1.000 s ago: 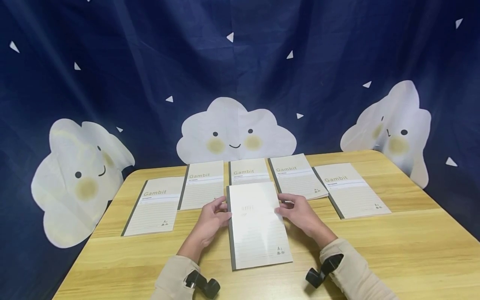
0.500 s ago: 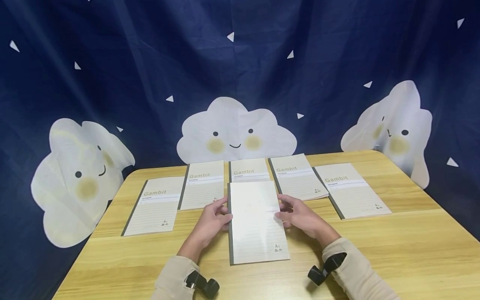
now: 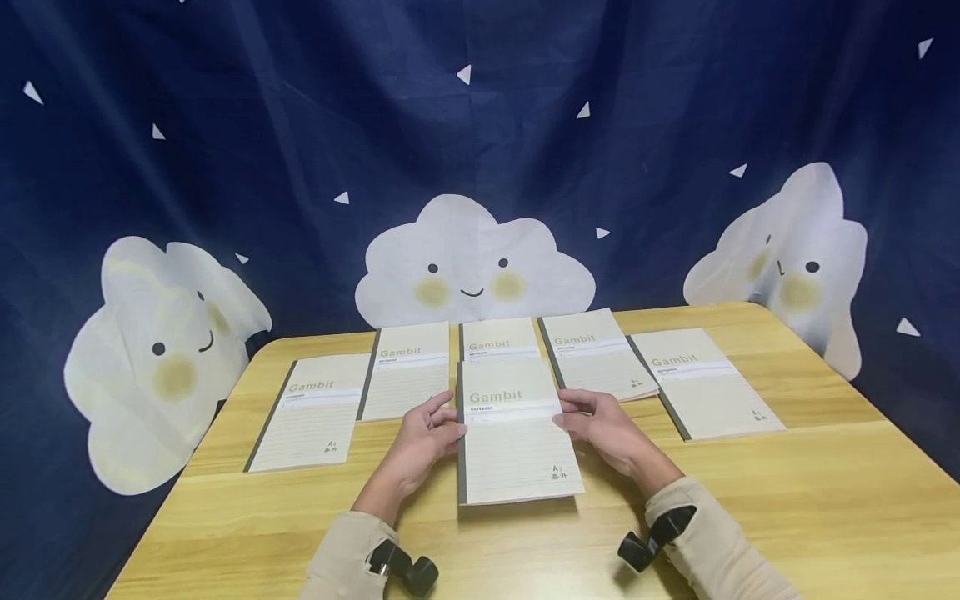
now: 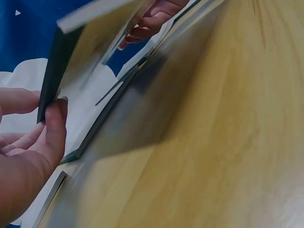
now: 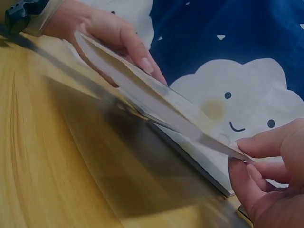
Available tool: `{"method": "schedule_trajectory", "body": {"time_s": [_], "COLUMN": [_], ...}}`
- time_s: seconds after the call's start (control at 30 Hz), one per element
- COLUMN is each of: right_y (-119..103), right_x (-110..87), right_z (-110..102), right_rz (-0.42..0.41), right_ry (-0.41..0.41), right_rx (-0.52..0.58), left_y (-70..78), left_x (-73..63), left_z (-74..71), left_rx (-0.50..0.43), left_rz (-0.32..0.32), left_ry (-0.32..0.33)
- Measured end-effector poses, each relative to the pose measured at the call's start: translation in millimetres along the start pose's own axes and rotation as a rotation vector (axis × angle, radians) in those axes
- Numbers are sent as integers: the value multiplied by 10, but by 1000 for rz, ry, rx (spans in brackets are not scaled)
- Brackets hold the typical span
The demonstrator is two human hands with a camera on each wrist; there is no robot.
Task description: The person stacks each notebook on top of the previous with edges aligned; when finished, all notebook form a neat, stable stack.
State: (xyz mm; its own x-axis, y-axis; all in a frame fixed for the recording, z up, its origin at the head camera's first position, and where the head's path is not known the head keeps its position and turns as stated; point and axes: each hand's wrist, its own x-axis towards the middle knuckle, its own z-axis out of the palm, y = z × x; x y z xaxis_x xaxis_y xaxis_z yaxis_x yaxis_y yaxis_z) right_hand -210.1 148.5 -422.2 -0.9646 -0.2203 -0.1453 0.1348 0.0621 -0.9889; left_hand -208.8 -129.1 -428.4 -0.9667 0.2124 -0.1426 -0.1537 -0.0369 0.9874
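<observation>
A cream notebook (image 3: pixel 517 454) with a dark spine and the word "Gambit" is held off the wooden table in the middle of the head view. My left hand (image 3: pixel 416 450) pinches its spine edge between thumb and fingers. On the opposite edge, my right hand (image 3: pixel 609 433) has the same kind of pinch. From the left wrist the dark spine (image 4: pixel 58 66) looks tilted, with a shadow below. In the right wrist view the lifted notebook (image 5: pixel 156 102) slopes between both hands. Its top overlaps another notebook (image 3: pixel 498 332) behind, hiding that one's lower part.
Similar notebooks lie in an arc on the table (image 3: pixel 750 500): one far left (image 3: pixel 311 421), one left of centre (image 3: pixel 408 375), one right of centre (image 3: pixel 596 354) and one far right (image 3: pixel 705 387). A blue curtain (image 3: pixel 465 142) with clouds hangs behind.
The near edge of the held notebook has risen and moved away from me, so its tilt differs. Glare has left its cover and the title now shows. Both hands have barely moved.
</observation>
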Motion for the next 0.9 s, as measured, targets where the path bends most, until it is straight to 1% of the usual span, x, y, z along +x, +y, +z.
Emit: {"method": "schedule_trajectory", "body": {"time_s": [0.1, 0.17, 0.3, 0.4, 0.5, 0.63, 0.83, 0.9], "right_y": [-14, -17, -14, -9, -11, -13, -10, -21], "right_x": [-6, -14, -35, -52, -45, -26, -7, 2], "right_z": [2, 1, -5, -21, -43, -41, 4, 11], "right_rz": [-2, -8, 5, -1, -27, -44, -23, -18], "right_ry": [14, -5, -51, -89, -100, -51, 86, 117], "right_rx": [25, 45, 125, 149, 136, 112, 55, 40], "left_y": [-12, -30, -68, -77, -60, -36, -35, -32], "left_x": [9, 11, 2, -7, -3, -8, -15, -6], "left_z": [11, 16, 32, 47, 59, 63, 62, 64], "left_rx": [-29, -38, -73, -108, -127, -129, -121, -124], "left_rz": [14, 22, 26, 27, 28, 34, 67, 79], "left_ry": [19, 30, 45, 47, 45, 43, 43, 40]}}
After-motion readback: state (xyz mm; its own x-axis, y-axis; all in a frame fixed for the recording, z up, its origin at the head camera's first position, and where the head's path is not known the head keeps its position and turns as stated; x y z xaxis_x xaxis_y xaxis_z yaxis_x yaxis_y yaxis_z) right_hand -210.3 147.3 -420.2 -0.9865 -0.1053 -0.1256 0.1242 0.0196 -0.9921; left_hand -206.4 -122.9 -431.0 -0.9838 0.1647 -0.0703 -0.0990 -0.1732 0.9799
